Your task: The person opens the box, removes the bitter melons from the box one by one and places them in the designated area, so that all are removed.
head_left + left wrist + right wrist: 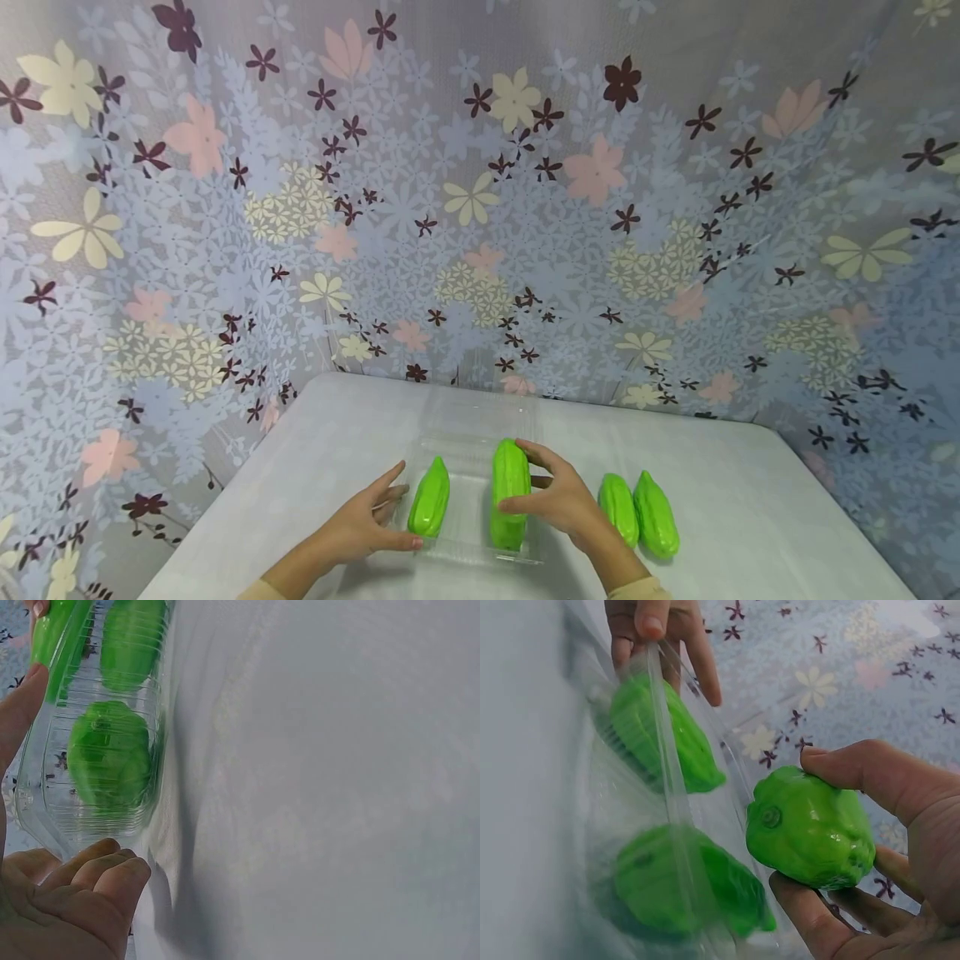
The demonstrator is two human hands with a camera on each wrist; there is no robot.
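Gourd (511, 471), green and ridged, is hovering over the right part of a clear box (468, 500); we are seeing the right hand (562, 496) clamping it, thumb on one side and fingers on the other. In the right wrist view, its end is showing us a small dark ring. Below it, inside the box, a second gourd (507, 535) is lying, and a third gourd (429, 498) is lying in the left part, its narrow tip pointing away from us. The left hand (365, 521) is spreading about the box's left end, fingers apart, thumb lying at the near rim; we cannot tell how firmly it is pressing. The box's lid (480, 412) is lying folded back on the white table (720, 467). Past the right hand, two more gourds (657, 517) are lying side by side, the wrist partly covering one. Behind the table, a flowered cloth (465, 250) is hanging.
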